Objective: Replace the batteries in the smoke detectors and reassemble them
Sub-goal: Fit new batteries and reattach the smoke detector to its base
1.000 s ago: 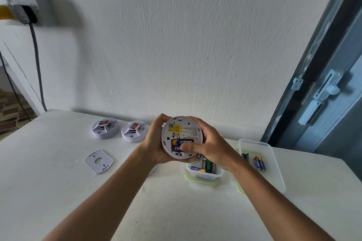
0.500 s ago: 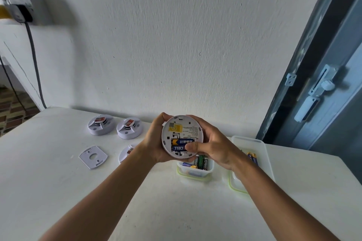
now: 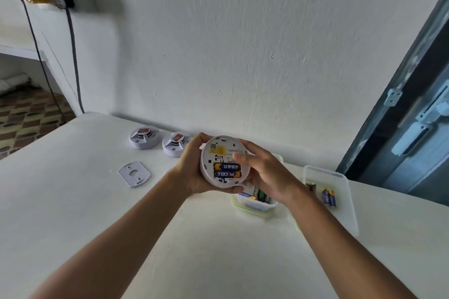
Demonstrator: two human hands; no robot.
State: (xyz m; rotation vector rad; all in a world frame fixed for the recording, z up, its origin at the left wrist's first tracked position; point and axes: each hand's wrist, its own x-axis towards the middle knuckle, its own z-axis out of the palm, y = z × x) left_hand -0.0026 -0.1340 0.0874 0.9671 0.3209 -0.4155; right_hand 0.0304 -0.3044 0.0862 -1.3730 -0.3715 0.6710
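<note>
Smoke detector (image 3: 224,161), back side up with two blue batteries (image 3: 227,170) seated, is held above the white table (image 3: 73,201); the left hand (image 3: 192,167) grips its left rim, the right hand (image 3: 262,175) curls round its right edge. Bare tabletop lies beneath the forearms.

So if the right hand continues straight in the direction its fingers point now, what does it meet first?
The right hand points leftward across the back of the held smoke detector. It would probably meet the left hand gripping the far rim first, though depth is unclear from this single view.
</note>
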